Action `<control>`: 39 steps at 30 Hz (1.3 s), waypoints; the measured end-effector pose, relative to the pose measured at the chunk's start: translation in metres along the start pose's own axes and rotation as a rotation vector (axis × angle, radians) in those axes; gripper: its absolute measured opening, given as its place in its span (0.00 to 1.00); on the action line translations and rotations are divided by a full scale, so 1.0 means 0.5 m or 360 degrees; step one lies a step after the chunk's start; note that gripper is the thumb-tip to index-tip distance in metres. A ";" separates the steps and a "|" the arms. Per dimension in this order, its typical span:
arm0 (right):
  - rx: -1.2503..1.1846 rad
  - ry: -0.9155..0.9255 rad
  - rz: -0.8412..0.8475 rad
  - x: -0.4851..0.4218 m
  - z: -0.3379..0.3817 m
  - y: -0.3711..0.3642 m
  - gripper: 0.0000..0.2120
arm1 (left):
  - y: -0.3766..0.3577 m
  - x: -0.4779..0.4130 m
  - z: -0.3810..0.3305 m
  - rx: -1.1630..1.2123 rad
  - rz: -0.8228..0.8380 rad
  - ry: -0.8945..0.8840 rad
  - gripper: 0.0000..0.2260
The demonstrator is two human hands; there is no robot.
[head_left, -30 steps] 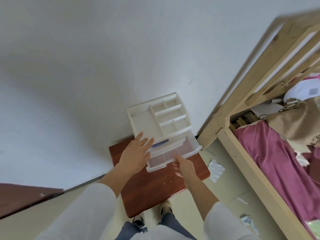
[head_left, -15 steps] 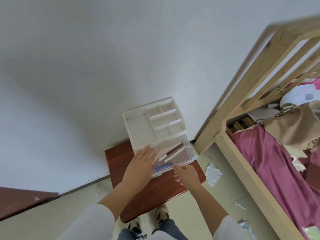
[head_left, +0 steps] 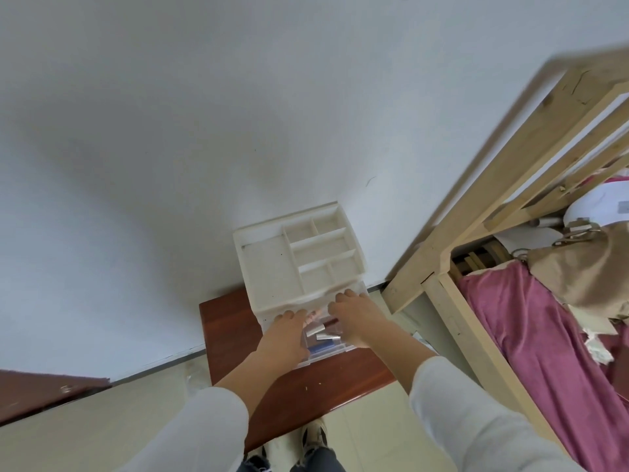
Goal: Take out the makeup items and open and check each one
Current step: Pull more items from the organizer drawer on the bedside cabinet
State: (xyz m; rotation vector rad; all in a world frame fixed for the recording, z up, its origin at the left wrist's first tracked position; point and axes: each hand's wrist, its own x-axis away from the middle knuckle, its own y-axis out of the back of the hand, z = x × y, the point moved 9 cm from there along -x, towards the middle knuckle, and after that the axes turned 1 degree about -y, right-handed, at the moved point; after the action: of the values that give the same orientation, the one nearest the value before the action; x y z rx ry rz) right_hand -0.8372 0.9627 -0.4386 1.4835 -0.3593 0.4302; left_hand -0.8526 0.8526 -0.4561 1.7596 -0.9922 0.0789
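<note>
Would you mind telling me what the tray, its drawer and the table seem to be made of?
Tray: opaque white plastic, matte, judging by its moulded dividers. Drawer: clear plastic; the items inside show through its front. Table: reddish-brown wood or wood-look laminate, fairly glossy, going by its sheen.

Light: soft, even, moderately bright daylight; I cannot tell its source.
Wall [head_left: 170, 131]: pale, with broad grey shadow patches across its middle and left, their edges diffuse.
Desk [head_left: 228, 321]: the red-brown top carries a dull sheen, no hard glare.
My left hand [head_left: 284, 338] and right hand [head_left: 357, 318]: fairly sharp, evenly lit.
Silver caps [head_left: 315, 330] in the clear drawer [head_left: 326, 350]: small bright highlights.
Bed frame [head_left: 503, 172]: the top corner is smeared by blur at the right edge, and the rails splay with wide-angle distortion.
My sleeves [head_left: 204, 430]: soft and stretched at the bottom edge.
</note>
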 end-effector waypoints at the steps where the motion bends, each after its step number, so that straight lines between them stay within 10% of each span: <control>1: 0.0102 0.0010 0.0046 -0.012 0.001 -0.009 0.21 | 0.000 -0.006 -0.002 -0.0026 -0.0005 0.0023 0.29; 16: 0.0380 0.0063 0.0076 -0.050 0.006 -0.042 0.15 | -0.021 -0.034 0.004 -0.0271 0.0208 0.0095 0.13; 28: -0.0636 -0.0081 -0.0208 0.109 -0.039 0.031 0.04 | 0.040 0.044 -0.043 0.0373 -0.0007 -0.0227 0.07; 33: -0.1055 -0.0178 -0.0099 0.169 -0.036 -0.038 0.15 | 0.005 0.098 -0.048 0.0621 0.0190 -0.0183 0.07; 39: -0.1133 -0.0293 -0.0269 0.161 -0.042 -0.043 0.14 | 0.000 0.094 -0.051 0.0400 0.0146 -0.0142 0.06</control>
State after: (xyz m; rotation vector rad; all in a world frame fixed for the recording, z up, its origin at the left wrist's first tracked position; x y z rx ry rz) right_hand -0.7571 0.9875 -0.4194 0.8450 -0.4691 0.0119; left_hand -0.8120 0.8463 -0.4218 1.9586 -1.1690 0.1917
